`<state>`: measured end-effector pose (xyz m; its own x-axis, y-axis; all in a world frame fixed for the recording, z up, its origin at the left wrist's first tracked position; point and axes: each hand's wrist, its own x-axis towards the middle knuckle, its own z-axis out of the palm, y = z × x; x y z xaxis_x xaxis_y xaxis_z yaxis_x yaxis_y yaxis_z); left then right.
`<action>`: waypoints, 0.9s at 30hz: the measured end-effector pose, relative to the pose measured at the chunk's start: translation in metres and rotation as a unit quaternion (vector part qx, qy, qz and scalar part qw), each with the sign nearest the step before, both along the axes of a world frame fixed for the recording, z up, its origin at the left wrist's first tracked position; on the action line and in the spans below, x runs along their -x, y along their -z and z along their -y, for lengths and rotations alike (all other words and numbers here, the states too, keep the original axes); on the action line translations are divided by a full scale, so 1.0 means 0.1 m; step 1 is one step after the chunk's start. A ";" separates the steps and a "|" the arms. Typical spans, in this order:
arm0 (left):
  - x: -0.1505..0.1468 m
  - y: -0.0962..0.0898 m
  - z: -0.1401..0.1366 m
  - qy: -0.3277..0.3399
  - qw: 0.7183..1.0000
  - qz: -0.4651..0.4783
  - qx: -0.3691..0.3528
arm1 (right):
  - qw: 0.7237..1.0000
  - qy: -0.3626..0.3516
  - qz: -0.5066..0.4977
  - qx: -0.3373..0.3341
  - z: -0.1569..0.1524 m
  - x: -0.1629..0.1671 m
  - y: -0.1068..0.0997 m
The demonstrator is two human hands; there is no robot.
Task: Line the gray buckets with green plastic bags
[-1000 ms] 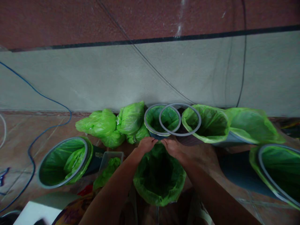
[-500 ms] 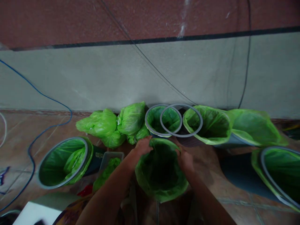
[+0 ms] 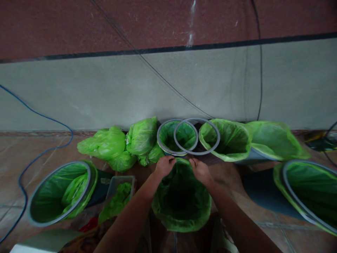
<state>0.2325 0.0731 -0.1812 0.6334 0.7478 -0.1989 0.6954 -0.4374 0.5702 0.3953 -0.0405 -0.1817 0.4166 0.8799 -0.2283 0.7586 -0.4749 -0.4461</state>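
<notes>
A green bin bag (image 3: 181,223) lines the bin standing in front of me, its mouth open and its edge folded outward. My left hand (image 3: 165,166) pinches the bag's far edge, left of the middle. Opposite it, my right hand (image 3: 201,170) has its fingers closed on the same far edge, a short gap away. The bag covers most of the bin itself. Just beyond my hands, a loose grey ring (image 3: 197,153) lies across a lined bin with its own grey ring (image 3: 159,140) and the edge of a neighbouring bagged bin (image 3: 231,140).
Filled green bags (image 3: 110,142) lean against the wall. A lined bin (image 3: 60,193) and a clear tub (image 3: 112,186) with green bags stand left. Another lined bin (image 3: 265,189) tilts at right. A blue cable (image 3: 39,158) crosses the tiled floor.
Both hands have slid along the bag's rim to its far side and come closer together. The surroundings have shifted slightly left in view.
</notes>
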 end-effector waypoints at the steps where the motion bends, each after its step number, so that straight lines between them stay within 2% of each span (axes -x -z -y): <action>1: 0.03 0.04 0.02 0.003 1.000 0.013 0.001 | 1.000 -0.002 -0.006 0.006 -0.04 0.00 0.03; 8: 0.21 0.22 0.09 0.035 0.992 0.117 -0.039 | 0.997 -0.044 -0.032 -0.051 0.08 0.00 0.18; 11: 0.21 0.22 0.10 0.044 0.990 0.123 -0.050 | 0.999 -0.051 -0.010 -0.006 0.10 -0.01 0.17; 14: 0.21 0.17 0.10 0.070 0.993 0.078 -0.058 | 0.998 -0.047 0.009 0.048 0.08 0.01 0.16; 19: 0.19 0.02 0.18 0.101 0.987 -0.094 -0.079 | 0.996 -0.041 0.007 0.082 0.09 0.04 0.12; 21: 0.18 -0.05 0.21 0.104 0.982 -0.131 -0.085 | 0.995 -0.042 0.005 0.094 0.12 0.05 0.07; 24: 0.21 -0.15 0.18 0.101 0.986 -0.119 -0.052 | 0.997 -0.042 0.039 0.051 0.12 0.06 -0.03; 27: 0.26 -0.21 0.08 0.042 0.997 -0.064 0.005 | 0.996 -0.069 0.055 -0.014 0.01 0.11 -0.09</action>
<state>0.2069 0.0647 -0.1599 0.6624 0.6906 -0.2902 0.7242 -0.4914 0.4838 0.3843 -0.0413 -0.1725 0.3127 0.9359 -0.1622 0.8604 -0.3514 -0.3690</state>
